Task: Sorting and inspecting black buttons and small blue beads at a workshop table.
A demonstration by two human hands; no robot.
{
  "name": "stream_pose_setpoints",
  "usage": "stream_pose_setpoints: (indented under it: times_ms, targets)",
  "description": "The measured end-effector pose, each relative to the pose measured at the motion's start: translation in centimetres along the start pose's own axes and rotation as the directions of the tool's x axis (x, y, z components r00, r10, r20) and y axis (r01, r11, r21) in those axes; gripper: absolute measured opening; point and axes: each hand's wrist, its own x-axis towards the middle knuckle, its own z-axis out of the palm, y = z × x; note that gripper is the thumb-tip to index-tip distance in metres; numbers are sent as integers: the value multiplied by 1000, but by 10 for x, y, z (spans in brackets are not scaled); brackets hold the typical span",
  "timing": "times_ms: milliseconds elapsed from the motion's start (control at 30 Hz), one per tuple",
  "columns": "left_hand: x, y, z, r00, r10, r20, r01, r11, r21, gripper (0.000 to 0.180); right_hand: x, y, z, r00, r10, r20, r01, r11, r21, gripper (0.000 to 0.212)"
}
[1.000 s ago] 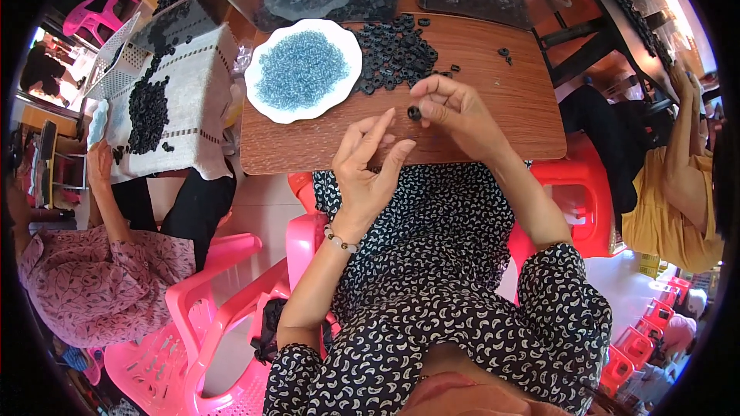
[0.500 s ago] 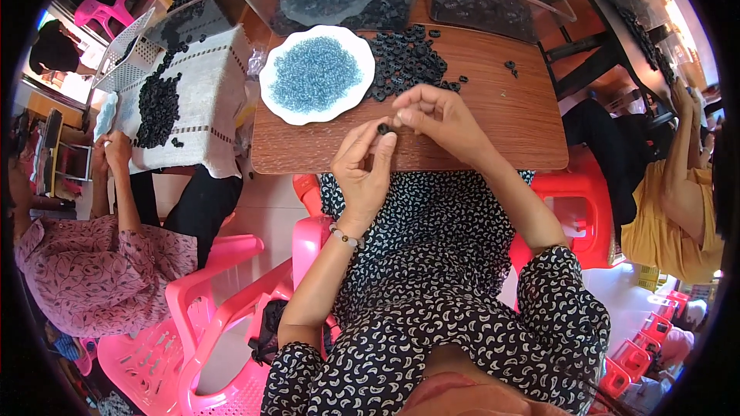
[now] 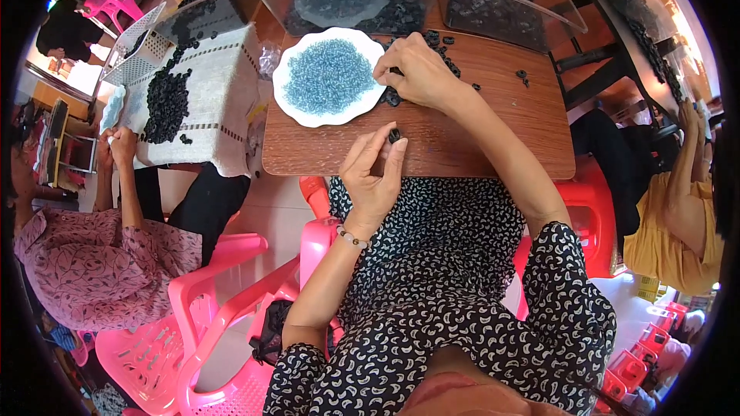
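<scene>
My left hand (image 3: 373, 173) pinches a small black ring-shaped part (image 3: 395, 135) between thumb and fingertip, just above the table's front edge. My right hand (image 3: 416, 71) is at the right rim of a white scalloped plate (image 3: 289, 113), its fingers curled together; whether anything is between the fingertips is hidden. A heap of tiny clear bluish rings (image 3: 327, 75) fills the plate's middle. Black parts (image 3: 443, 40) lie loose on the wooden table (image 3: 493, 123) beside the plate, partly covered by my right hand.
Along the table's far edge stand clear plastic bins (image 3: 358, 11) holding many black parts. A few black pieces (image 3: 523, 77) lie at the right. At left, a co-worker's hands (image 3: 117, 146) are by a cloth-covered table (image 3: 212, 108); another person (image 3: 671, 223) sits at right.
My right hand has left the left hand and moved up to the plate's right rim. My left hand keeps hold of the black part. The whole view has shifted slightly.
</scene>
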Motion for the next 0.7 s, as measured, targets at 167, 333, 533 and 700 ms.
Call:
stream_pose_setpoints:
  times_ms: [167,333,533,700]
  targets:
    - [1,-1,-2,999,-39,-14,39,999,-3,27,8,-2,-6,990,-8,143,6,1000,17,13]
    - [2,-3,-1,1000,-7,-17,7,1000,17,26,7,0,-4,993,-28,118,26,999,19,12]
    - [2,4,-2,994,-107,6,107,994,10,26,4,12,0,994,-82,67,73,989,129,12]
    - [1,1,-2,985,-175,-6,174,984,-35,26,-6,2,-14,987,29,158,-104,864,492,17]
